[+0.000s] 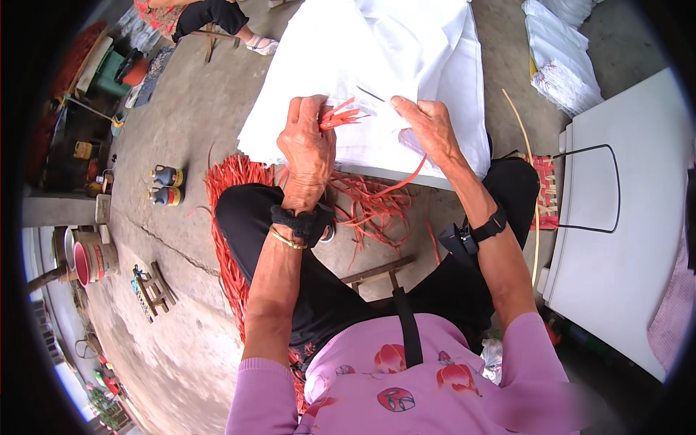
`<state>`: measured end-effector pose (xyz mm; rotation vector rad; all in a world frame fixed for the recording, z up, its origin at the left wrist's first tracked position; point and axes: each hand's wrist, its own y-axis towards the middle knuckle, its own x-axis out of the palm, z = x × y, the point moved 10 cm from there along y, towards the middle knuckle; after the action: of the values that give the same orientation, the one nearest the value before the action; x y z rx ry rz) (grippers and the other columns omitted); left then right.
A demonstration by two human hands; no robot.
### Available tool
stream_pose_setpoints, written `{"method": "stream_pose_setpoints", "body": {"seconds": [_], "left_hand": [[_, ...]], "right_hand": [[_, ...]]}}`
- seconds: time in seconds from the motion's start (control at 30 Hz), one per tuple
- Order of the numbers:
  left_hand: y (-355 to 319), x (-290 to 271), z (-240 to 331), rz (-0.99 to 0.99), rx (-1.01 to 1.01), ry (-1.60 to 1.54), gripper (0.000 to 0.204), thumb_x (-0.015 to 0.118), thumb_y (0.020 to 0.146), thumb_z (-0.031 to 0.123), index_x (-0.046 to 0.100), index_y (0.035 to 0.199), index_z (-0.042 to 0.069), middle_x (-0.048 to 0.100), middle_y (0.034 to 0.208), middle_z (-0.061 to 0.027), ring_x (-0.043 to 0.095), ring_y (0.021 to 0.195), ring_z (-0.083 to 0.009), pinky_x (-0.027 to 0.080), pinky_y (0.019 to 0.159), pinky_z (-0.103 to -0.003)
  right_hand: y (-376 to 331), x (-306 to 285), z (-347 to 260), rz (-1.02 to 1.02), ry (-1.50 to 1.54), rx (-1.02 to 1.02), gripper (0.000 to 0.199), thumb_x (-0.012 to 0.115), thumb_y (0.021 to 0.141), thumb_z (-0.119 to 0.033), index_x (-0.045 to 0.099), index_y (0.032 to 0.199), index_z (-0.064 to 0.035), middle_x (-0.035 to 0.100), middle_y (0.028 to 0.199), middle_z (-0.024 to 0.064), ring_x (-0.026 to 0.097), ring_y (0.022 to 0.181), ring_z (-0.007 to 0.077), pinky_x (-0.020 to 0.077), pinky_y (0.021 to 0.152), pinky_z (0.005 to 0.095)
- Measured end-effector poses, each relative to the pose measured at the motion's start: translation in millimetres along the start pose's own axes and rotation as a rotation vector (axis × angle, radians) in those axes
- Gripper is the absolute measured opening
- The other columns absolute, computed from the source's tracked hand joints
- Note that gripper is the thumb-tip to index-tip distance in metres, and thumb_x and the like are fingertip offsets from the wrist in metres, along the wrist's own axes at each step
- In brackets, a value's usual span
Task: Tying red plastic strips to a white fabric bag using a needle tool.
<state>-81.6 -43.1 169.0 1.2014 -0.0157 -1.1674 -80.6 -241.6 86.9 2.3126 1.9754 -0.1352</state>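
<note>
My left hand (308, 138) is closed at the near left part of a stack of white sacks (391, 51). A bunch of cut red strips (341, 118) sticks out of its fist toward the right. My right hand (428, 127) is a short way to the right, over the sacks, with its thumb and fingers pinched together. A thin dark needle-like rod (370, 93) points from that pinch toward the upper left. One red strip (407, 180) trails below the right hand. Beneath the sacks, a tangle of loose red strips (370, 206) hangs between my knees.
A heap of red strips (235, 177) lies beside my left leg. On the right stand a red woven piece (547, 192) with a wire loop and a white panel (616, 196). Two bottles (167, 185) and a small wooden stool (152, 290) are leftward. Another person (210, 14) sits far left.
</note>
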Motion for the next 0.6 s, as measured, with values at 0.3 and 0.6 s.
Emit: {"method": "stream_pose_setpoints", "body": {"seconds": [0.3,0.6], "left_hand": [[-8.6,12.5,27.4,-0.017,0.146,-0.074,0.023,0.061,0.066,0.000,0.054,0.085,0.010,0.051,0.073,-0.0068,0.055,0.053,-0.0260,0.045,0.046,-0.036],[-23.4,26.2,59.9,-0.168,0.246,-0.028,0.039,0.061,0.065,-0.001,0.057,0.101,0.012,0.058,0.096,-0.0048,0.059,0.057,-0.0223,0.047,0.046,-0.031]], "right_hand": [[1.5,26.9,-44.1,-0.038,-0.591,-0.292,0.052,0.056,0.083,-0.043,0.056,0.056,0.0011,0.046,0.044,0.0110,0.045,0.041,0.0229,0.0391,0.046,0.0336],[26.9,43.7,9.4,-0.134,0.165,0.055,0.053,0.053,0.085,-0.048,0.055,0.058,-0.0020,0.046,0.052,-0.0002,0.041,0.051,0.0085,0.0344,0.046,0.0275]]}}
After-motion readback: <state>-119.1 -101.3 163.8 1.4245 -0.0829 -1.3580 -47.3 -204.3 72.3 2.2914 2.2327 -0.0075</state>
